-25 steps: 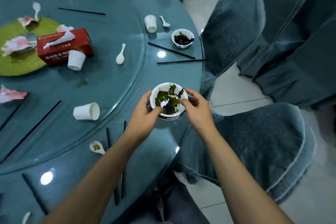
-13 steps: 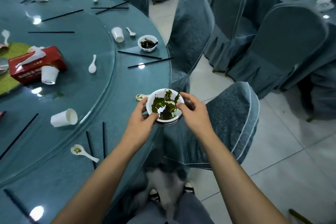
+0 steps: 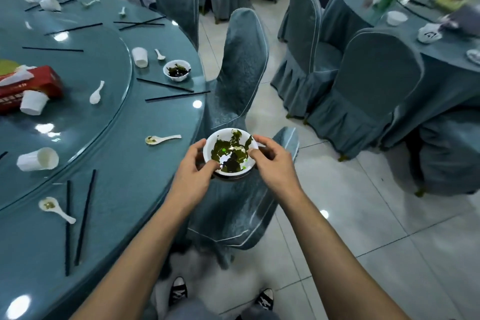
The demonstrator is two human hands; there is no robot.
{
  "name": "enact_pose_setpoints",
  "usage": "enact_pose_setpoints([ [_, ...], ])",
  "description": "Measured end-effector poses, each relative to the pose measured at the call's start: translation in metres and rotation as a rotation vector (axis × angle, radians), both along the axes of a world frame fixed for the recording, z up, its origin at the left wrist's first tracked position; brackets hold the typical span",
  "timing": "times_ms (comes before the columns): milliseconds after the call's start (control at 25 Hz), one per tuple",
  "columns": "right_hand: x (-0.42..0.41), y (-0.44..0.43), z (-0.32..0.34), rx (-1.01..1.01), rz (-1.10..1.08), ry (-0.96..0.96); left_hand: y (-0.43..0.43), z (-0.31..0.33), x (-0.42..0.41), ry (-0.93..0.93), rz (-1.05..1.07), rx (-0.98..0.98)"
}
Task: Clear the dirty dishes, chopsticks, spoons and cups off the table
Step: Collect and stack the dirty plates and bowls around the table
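Bowl (image 3: pixel 229 154) upright (mouth up), gripped by left hand (image 3: pixel 192 176) and right hand (image 3: pixel 274 166).

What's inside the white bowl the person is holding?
The bowl holds dark green leafy scraps and dark liquid, with white patches of its bottom showing. The left hand and right hand cover parts of its rim; anything beneath the scraps is hidden.
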State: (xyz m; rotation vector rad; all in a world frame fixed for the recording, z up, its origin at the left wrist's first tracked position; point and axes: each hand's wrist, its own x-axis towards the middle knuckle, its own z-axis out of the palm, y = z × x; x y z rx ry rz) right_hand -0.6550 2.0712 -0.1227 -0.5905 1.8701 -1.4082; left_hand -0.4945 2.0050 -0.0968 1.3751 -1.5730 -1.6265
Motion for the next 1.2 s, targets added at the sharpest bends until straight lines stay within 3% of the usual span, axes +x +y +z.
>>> enact_pose_setpoints([
  [240, -0.068, 0.050, 0.007, -0.002, 0.012, 0.030, 0.055, 0.000, -0.064, 0.016, 0.026, -0.004],
  [600, -0.131, 0.057, 0.001, -0.012, 0.024, -0.006, 0.068, 0.005, -0.123, 0.016, 0.005, -0.046],
  [1200, -0.227, -0.060, 0.003, 0.033, 0.132, 0.028, -0.041, -0.007, -0.217, 0.022, 0.102, -0.045],
])
